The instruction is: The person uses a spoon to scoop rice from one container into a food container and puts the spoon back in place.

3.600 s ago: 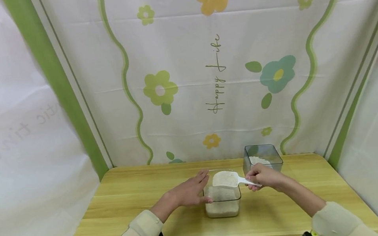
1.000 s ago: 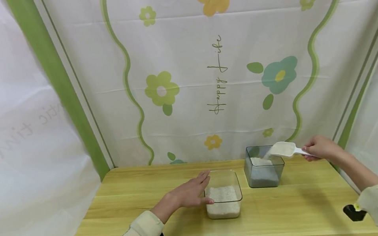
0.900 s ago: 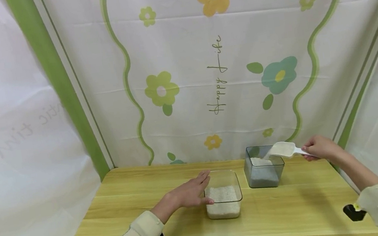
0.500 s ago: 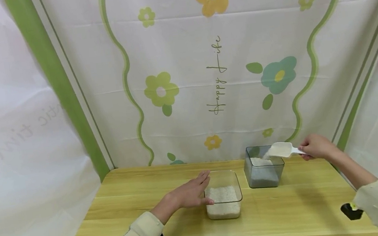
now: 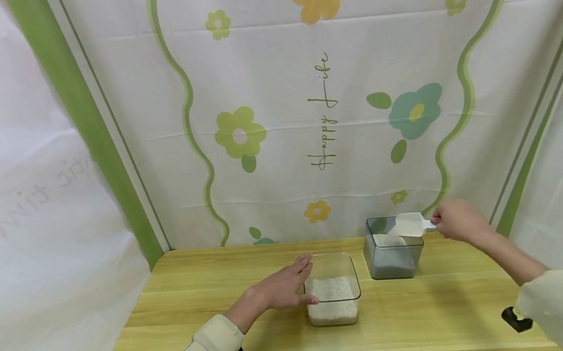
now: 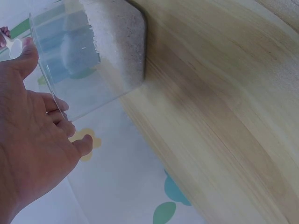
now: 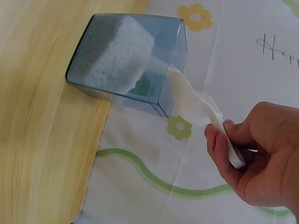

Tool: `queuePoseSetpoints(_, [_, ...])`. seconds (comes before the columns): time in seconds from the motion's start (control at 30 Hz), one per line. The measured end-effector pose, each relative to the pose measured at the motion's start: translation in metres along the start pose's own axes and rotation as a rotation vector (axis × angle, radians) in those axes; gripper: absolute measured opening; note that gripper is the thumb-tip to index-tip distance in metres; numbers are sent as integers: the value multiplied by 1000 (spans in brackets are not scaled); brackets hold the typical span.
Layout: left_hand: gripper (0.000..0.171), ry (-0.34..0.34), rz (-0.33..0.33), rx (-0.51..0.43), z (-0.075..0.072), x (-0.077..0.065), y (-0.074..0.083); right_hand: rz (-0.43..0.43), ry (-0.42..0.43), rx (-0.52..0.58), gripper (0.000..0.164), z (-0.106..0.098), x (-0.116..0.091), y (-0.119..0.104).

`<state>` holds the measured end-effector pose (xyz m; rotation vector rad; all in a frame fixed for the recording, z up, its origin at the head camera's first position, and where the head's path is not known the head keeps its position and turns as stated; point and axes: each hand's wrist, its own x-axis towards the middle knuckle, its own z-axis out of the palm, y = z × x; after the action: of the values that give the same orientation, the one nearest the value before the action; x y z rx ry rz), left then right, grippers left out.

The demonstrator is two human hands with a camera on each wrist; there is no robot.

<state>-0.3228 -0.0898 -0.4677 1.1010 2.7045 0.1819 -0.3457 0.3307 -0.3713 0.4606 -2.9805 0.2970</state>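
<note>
My right hand (image 5: 458, 220) grips the handle of a white scoop (image 5: 408, 225) beside the rim of a smoky blue clear container (image 5: 392, 265). In the right wrist view, the scoop (image 7: 187, 98) tilts down over the open top, and white rice-like grains (image 7: 156, 64) stream from its lip onto the heap inside. My left hand (image 5: 284, 286) rests at the left rim of a colourless clear container (image 5: 333, 312), fingers towards its far corner and thumb at the near one. The left wrist view shows fingertips (image 6: 63, 105) at that rim and pale grains (image 6: 117, 37) inside.
Both containers stand on a light wooden table (image 5: 194, 282), the blue one farther back and to the right. A white curtain (image 5: 269, 82) with printed flowers hangs behind the table's far edge, and more curtain closes in both sides.
Earlier the filled scoop was over the colourless container; my right hand carried it right to the blue one. Since then it has tipped and moved slightly left, grains pouring. My left hand stays put.
</note>
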Motion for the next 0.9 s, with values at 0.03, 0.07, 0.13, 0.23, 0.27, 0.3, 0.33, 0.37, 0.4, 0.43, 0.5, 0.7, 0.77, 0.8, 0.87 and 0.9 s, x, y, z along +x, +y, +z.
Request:
queuePoseSetpoints(0.03, [93, 0, 1, -1, 0, 0, 0, -11, 32, -34, 36, 3, 0, -2])
queuePoseSetpoints(0.07, [93, 2, 2, -1, 0, 0, 0, -32, 74, -71, 37, 6, 0, -5])
queuePoseSetpoints(0.13, [93, 2, 1, -10, 0, -1, 0, -90, 161, -149, 31, 14, 1, -8])
queuePoseSetpoints(0.23, [93, 3, -4, -15, 0, -2, -1, -233, 282, -305, 24, 28, 0, -10])
queuePoseSetpoints(0.27, [93, 3, -4, -16, -1, -2, -1, -280, 320, -353, 21, 32, 0, -10])
queuePoseSetpoints(0.3, [93, 2, -3, -18, -1, -3, 0, -322, 350, -394, 19, 35, -1, -10])
queuePoseSetpoints(0.33, [93, 1, -3, -18, -1, -3, 0, -364, 383, -431, 18, 37, -1, -9])
queuePoseSetpoints(0.37, [93, 0, -2, -21, -1, -3, 0, -384, 405, -461, 16, 38, -2, -9])
queuePoseSetpoints(0.4, [94, -1, -2, -22, -2, -3, 0, -391, 420, -469, 15, 37, -3, -9])
queuePoseSetpoints(0.43, [94, -3, -2, -24, -1, -4, 1, -390, 427, -468, 14, 36, -4, -9])
queuePoseSetpoints(0.5, [94, -6, -6, -28, -1, -4, 2, -375, 422, -444, 14, 33, -5, -9])
queuePoseSetpoints(0.7, [93, -13, -20, -27, -1, -2, 1, -320, 406, -262, 13, 20, -11, -15])
queuePoseSetpoints(0.77, [92, -15, -20, -30, -1, -2, 2, -325, 431, -214, 18, 17, -13, -21])
queuePoseSetpoints(0.8, [92, -15, -19, -32, -1, -2, 2, -321, 434, -197, 20, 16, -14, -24])
queuePoseSetpoints(0.87, [91, -16, -20, -37, -2, -2, 3, -326, 435, -173, 21, 14, -15, -33])
queuePoseSetpoints(0.9, [91, -16, -21, -38, -2, -3, 3, -329, 434, -167, 19, 13, -16, -38])
